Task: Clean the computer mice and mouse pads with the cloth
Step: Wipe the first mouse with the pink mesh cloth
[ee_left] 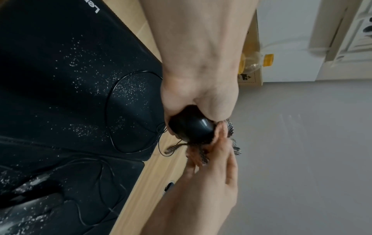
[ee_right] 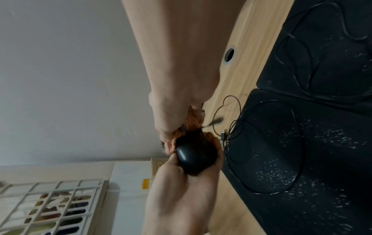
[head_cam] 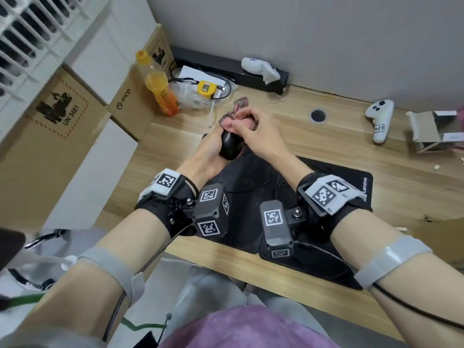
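My left hand (head_cam: 213,144) grips a glossy black wired mouse (head_cam: 230,146) (ee_left: 191,125) (ee_right: 194,156), lifted above the far edge of the mouse pads. My right hand (head_cam: 247,124) pinches a checked pink and black cloth (head_cam: 238,109) (ee_left: 203,152) (ee_right: 191,125) and presses it against the front of the mouse. Two black mouse pads (head_cam: 334,177) (ee_left: 60,79) (ee_right: 322,143) lie side by side on the wooden desk (head_cam: 351,136), speckled with white dust. Thin black cables (ee_left: 112,111) (ee_right: 298,143) loop over them. A second dusty mouse (ee_left: 30,211) lies on the nearer pad.
An orange drink bottle (head_cam: 157,84), yellow tape measure (head_cam: 204,88) and plastic bag sit at the back left by cardboard boxes (head_cam: 57,116). Two white controllers (head_cam: 261,69) (head_cam: 379,120) and a torn box (head_cam: 437,130) lie at the back right. A cable hole (head_cam: 318,115) is in the desk.
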